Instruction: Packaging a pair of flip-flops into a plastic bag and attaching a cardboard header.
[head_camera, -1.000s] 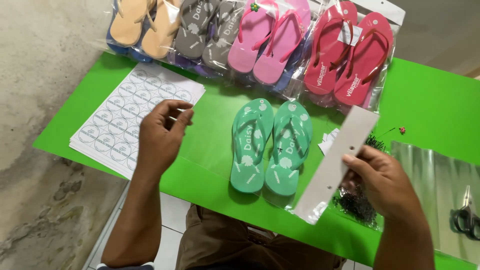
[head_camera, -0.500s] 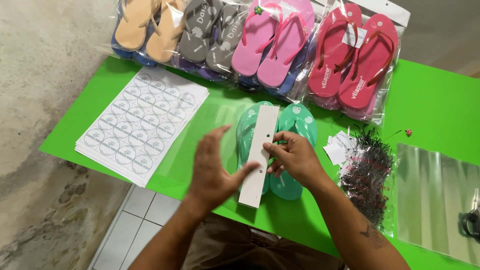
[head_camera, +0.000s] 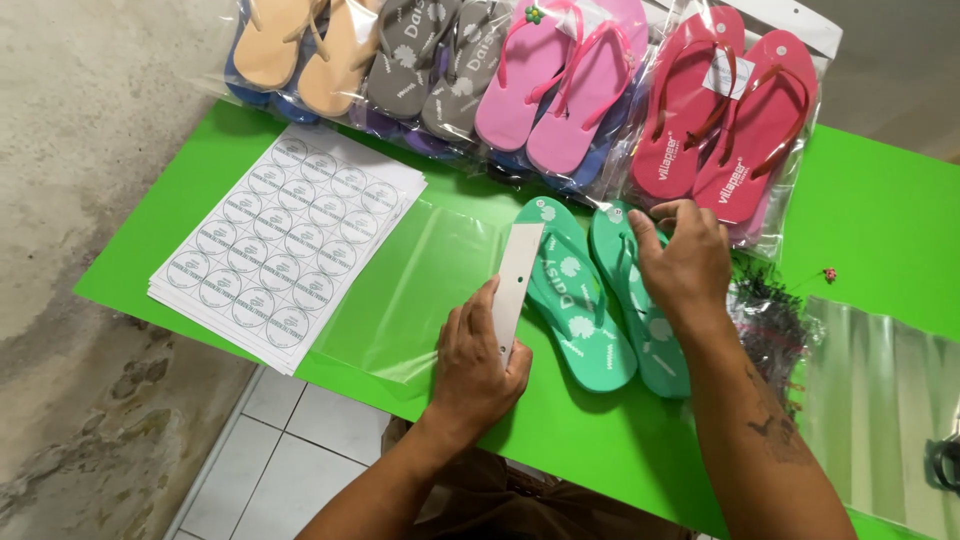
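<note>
We see the left hand (head_camera: 475, 365) with its fingers closed around the lower end of a white card strip (head_camera: 517, 278), held on edge over a clear plastic bag (head_camera: 410, 290) on the green counter (head_camera: 880, 220). The right hand (head_camera: 685, 262) rests, fingers loosely curled, on a pair of green flip-flops (head_camera: 580, 305) just beside the strip. We judge the strip light and stiff, best pinched by its edges; the sandals look soft, bendy foam, and the bag slippery.
</note>
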